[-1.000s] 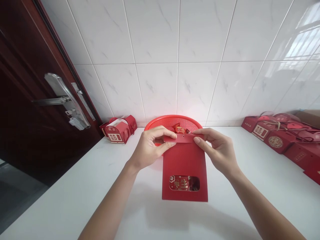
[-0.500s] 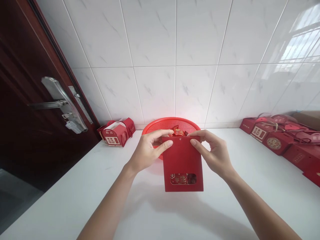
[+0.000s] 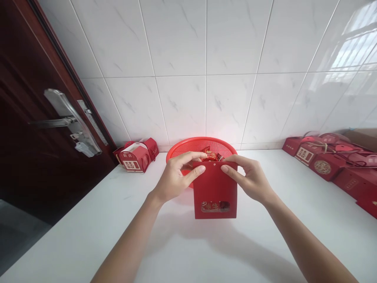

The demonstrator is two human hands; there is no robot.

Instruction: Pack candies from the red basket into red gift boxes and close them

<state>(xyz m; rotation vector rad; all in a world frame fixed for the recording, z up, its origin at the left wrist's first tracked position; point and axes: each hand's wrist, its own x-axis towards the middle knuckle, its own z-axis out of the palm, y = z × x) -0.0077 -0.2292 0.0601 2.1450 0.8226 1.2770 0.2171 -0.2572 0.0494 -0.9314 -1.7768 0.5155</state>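
Note:
Between my two hands hangs a flat-faced red gift bag, upright, with a small hole near its top edge and a clear window low down showing wrapped sweets. My left hand pinches the top left corner, thumb on the near face and fingers behind. At the top right corner, my right hand grips in the same way. Just behind the bag stands a red plastic basket with red-wrapped candies in it, partly hidden by the bag and hands.
On the white table, small red gift boxes stand at the back left. More red boxes crowd the right side. A tiled wall closes off the back, and a dark red door is at the left.
The lower end of the bag has swung slightly up and away, so its face looks shorter. Both hands keep their hold on the top edge; the right thumb has shifted slightly left.

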